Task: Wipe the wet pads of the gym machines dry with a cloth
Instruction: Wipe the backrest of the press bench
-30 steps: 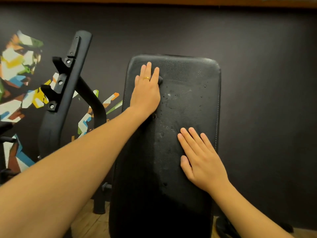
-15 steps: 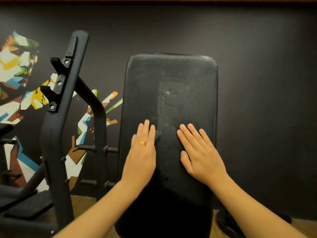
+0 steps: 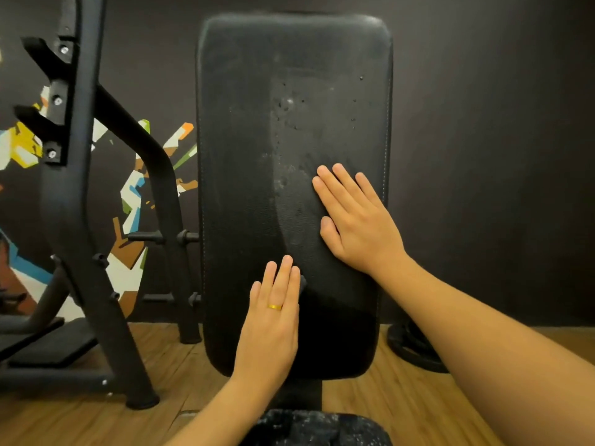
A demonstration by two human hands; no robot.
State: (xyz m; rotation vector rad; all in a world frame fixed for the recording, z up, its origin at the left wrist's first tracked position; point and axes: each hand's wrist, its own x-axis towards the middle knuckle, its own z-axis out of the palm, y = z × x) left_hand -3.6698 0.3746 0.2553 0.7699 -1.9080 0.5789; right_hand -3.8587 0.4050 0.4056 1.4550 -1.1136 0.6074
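Your left grip (image 3: 270, 317) lies flat, fingers straight, low on the upright pad (image 3: 244, 156), pressing what looks like a dark cloth (image 3: 303, 282); your right grip (image 3: 357, 220) rests flat near the pad's right edge, holding nothing. The pad looks firm, fixed and slick where drops (image 3: 283, 103) sit, the cloth limp: press it, don't pinch.

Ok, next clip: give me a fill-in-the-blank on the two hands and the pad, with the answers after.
1. The left hand wears a gold ___ on one finger.
2. The right hand lies flat on the black pad, ___ up than the left hand.
3. Water droplets dot the pad ___ the right hand.
4. The floor is made of ___.
Missing words: ring; higher; above; wood.
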